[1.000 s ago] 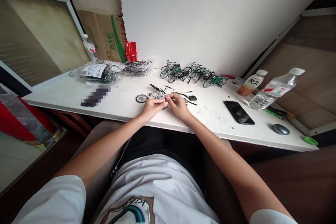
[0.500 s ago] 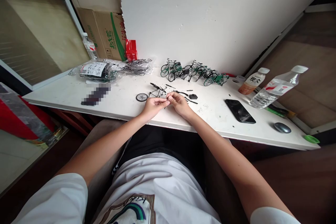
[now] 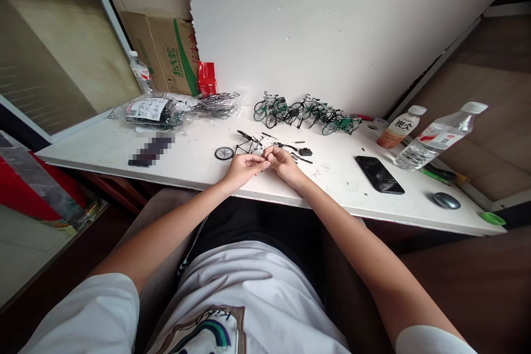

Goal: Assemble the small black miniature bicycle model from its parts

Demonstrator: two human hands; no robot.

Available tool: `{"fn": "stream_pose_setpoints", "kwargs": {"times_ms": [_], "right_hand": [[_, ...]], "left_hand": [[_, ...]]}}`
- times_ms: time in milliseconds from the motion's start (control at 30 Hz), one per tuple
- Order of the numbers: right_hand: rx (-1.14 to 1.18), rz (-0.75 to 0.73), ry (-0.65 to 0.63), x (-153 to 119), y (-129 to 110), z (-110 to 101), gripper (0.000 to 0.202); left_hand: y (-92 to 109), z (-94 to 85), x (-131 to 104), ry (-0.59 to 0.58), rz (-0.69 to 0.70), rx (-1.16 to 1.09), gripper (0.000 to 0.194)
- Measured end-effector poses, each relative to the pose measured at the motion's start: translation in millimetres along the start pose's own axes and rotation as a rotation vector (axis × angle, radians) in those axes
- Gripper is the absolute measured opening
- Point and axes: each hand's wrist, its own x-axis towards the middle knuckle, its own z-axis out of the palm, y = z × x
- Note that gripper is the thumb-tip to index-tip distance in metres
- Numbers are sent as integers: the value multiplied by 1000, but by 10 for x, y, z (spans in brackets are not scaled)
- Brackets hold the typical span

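My left hand and my right hand meet above the front part of the white table, fingertips pinched together. Between them is a small dark part, mostly covered by the fingers and too small to name. Just beyond the left hand lies a black miniature bicycle frame, beside a small spoked wheel. Past the right hand are loose thin black pieces and a little black box-shaped part.
A row of miniature bicycles stands at the back. Plastic-bagged parts lie back left, near a cardboard box. On the right are a phone, a mouse, a drink bottle and a water bottle.
My fingertips have shifted slightly against each other, the right thumb curling in more. The bicycle frame, wheel and loose pieces stay where they were.
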Motion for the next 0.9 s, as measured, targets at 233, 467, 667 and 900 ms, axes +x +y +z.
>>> {"fn": "stream_pose_setpoints", "kwargs": {"times_ms": [233, 467, 667, 900], "right_hand": [[-57, -28, 44, -5, -28, -1, 46], [-211, -112, 99, 11, 15, 24, 49], [-388, -184, 158, -17, 19, 53, 40], [-430, -226, 122, -28, 15, 39, 26]], "left_hand": [[25, 4, -6, -10, 7, -38, 50], [-16, -4, 8, 43, 13, -73, 51], [-25, 3, -4, 79, 4, -84, 52], [-30, 10, -1, 47, -7, -72, 51]]}}
